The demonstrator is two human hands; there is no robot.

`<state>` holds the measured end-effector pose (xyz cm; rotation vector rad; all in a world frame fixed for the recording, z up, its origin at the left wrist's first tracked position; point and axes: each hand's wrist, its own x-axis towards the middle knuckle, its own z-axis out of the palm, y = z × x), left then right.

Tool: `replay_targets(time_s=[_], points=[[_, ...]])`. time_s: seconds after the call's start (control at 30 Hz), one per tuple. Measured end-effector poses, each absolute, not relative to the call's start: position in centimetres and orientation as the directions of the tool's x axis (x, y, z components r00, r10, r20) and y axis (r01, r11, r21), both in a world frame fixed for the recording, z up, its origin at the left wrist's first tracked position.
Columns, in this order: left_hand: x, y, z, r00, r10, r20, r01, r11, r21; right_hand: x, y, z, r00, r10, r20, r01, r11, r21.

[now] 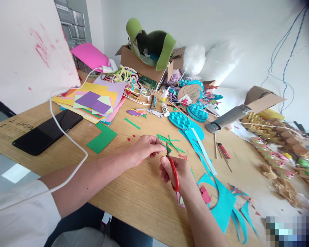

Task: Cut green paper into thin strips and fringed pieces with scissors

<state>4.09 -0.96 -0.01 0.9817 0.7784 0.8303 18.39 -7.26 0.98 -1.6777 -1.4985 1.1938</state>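
Observation:
My right hand [176,169] grips a pair of scissors with red handles [174,173], its blades pointing away from me toward my left fingertips. My left hand [149,147] is closed in a pinch at the blade tips, on what looks like a small green paper piece [169,149]. Thin green paper strips [170,139] lie in a tangle just beyond both hands. Small red scraps [182,156] are close to the scissors, and a few red bits [129,139] are left of my left hand. A notched green sheet [102,138] lies farther left.
A white cable [85,156] crosses over my left forearm near a black phone [47,132]. Coloured sheets [92,99] are stacked behind. Blue felt-like scraps [222,202] lie beside my right forearm. A grey metal flask [229,118], glue bottles [165,109] and a cardboard box [134,58] stand farther back.

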Motion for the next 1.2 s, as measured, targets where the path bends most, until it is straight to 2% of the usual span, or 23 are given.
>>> replay_targets(time_s=[0.27,0.63,0.93,1.2], points=[[4.11,-0.95,0.03,0.516,0.834,-0.198,-0.214,0.349,0.912,18.27,-7.3,1.14,-0.041,0.973,-0.227,0.451,-0.185,-0.873],[4.09,-0.92,-0.06,0.508,0.841,-0.187,-0.2,0.326,0.924,18.67,-7.1,0.54,-0.059,0.975,-0.213,0.485,-0.159,-0.86],[4.06,-0.86,-0.07,0.47,0.857,-0.21,-0.21,0.34,0.917,18.23,-7.32,1.31,-0.022,0.966,-0.257,0.442,-0.221,-0.869],[3.98,-0.79,-0.24,0.462,0.864,-0.198,-0.195,0.317,0.928,18.5,-7.22,0.85,-0.035,0.972,-0.232,0.464,-0.19,-0.865]])
